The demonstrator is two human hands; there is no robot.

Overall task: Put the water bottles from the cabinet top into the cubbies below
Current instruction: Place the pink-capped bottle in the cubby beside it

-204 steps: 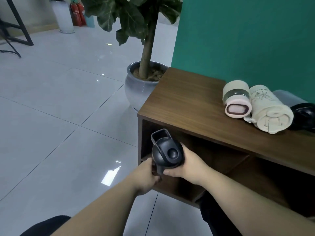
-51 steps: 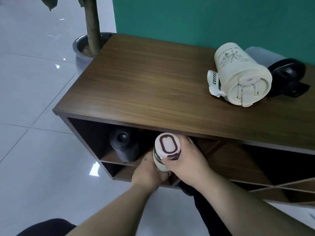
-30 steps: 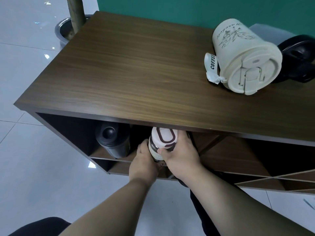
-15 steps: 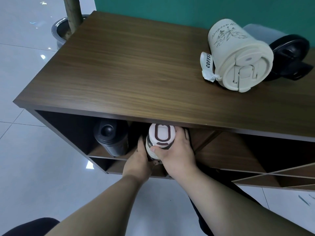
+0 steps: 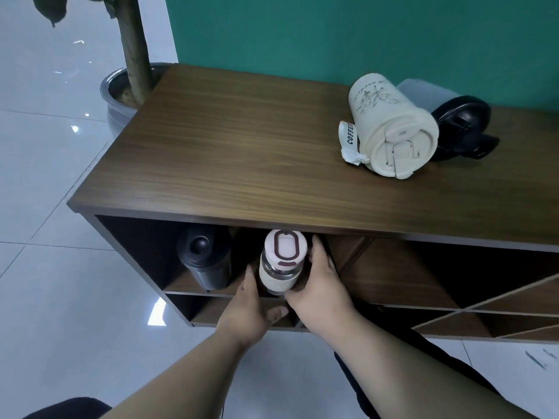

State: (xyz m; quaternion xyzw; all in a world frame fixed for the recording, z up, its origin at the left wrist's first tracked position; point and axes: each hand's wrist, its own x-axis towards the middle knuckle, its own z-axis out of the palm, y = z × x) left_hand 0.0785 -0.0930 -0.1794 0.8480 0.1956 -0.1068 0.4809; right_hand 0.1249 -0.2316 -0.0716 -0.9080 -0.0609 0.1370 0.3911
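A pink-lidded glass bottle [image 5: 282, 261] stands at the mouth of a cubby just under the wooden cabinet top [image 5: 242, 152]. My right hand [image 5: 320, 285] grips its right side and my left hand [image 5: 251, 306] cups its lower left. A black bottle [image 5: 205, 261] rests in the cubby to the left. On the cabinet top at the right lie a cream coffee tumbler [image 5: 393, 131] and, behind it, a grey bottle with a black lid [image 5: 459, 125].
A potted tree in a grey pot [image 5: 121, 95] stands against the cabinet's far left end. A green wall [image 5: 332, 34] runs behind. Diagonal cubby dividers [image 5: 484, 306] lie to the right. Glossy tiled floor [image 5: 60, 267] spreads left.
The pink-lidded bottle has gone from in front of the cabinet edge into the cubby mouth, still held by both hands. My view has pulled back and up.
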